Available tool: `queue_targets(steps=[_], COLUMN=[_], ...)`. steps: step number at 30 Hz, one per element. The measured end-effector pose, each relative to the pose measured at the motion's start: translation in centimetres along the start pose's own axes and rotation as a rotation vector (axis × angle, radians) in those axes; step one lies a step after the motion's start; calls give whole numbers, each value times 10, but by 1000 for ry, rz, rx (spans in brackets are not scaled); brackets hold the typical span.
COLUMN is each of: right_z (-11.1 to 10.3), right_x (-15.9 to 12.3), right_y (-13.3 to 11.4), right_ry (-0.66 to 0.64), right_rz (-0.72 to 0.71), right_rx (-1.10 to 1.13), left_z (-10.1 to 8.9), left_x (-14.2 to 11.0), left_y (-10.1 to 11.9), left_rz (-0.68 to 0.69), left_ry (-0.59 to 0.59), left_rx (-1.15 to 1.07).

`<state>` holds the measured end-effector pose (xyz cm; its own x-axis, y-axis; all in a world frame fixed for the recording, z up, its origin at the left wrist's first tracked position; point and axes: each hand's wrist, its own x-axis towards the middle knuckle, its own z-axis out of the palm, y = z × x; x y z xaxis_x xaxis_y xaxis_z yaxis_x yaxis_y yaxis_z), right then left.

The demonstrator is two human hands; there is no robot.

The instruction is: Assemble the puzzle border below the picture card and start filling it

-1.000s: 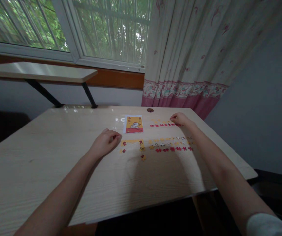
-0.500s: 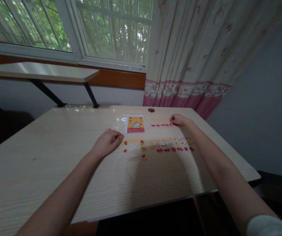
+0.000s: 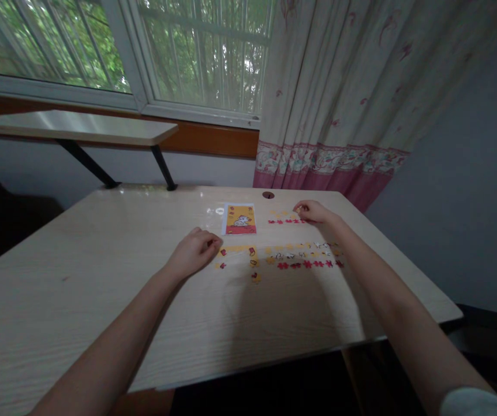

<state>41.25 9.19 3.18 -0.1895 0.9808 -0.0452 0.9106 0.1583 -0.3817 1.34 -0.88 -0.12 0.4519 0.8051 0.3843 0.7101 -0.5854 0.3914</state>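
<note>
My right hand is over the back right of the table, its thumb and forefinger pinched on a small pale yellow puzzle piece. Below it runs a row of red puzzle pieces, partly covered by the hand. My left hand rests on the table with fingers curled, at the upper left corner of a partly joined yellow puzzle border; its fingertips are hidden. Several loose yellow, white and red pieces lie in rows right of the border. Behind it is a picture card with a white cartoon animal.
The wooden table has a round cable hole near its back edge. A raised shelf on black supports stands at the back left. A curtain and a barred window are behind the table.
My right hand has shifted slightly left, and a pale yellow piece now shows at its fingertips. My left hand stays in nearly the same place. The view has shifted slightly.
</note>
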Motion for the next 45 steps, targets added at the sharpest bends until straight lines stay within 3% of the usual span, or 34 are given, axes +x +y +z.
queue_targets(steps=[4, 7, 11, 16, 21, 25, 31, 37, 45], right_z=[7, 22, 52, 83, 97, 102, 102, 103, 114], right_x=[-15, -36, -70, -94, -96, -99, -104, -107, -106], right_y=[-20, -49, -93, -125, -132, -137, -141, -140, -144], right_ry=[125, 207, 193, 121, 79, 126, 127, 195, 255], right_rz=[-128, -244, -351, -286, -243, -184, -196, -176, -190], right_rx=[127, 248, 542, 757, 927, 1055, 1096, 1064, 1060], left_z=[0, 0, 5, 13, 13, 13, 18, 20, 18], left_x=[-1, 0, 0, 0, 1, 1, 1, 3, 1], left_y=[2, 10, 30, 52, 64, 69, 67, 66, 69], left_rz=[14, 47, 118, 156, 72, 23, -56, -250, -138], left_ry=[-18, -31, -67, -84, 2, 51, 80, 96, 69], left_rx=[1, -12, -58, -219, -340, -439, -510, -720, -585])
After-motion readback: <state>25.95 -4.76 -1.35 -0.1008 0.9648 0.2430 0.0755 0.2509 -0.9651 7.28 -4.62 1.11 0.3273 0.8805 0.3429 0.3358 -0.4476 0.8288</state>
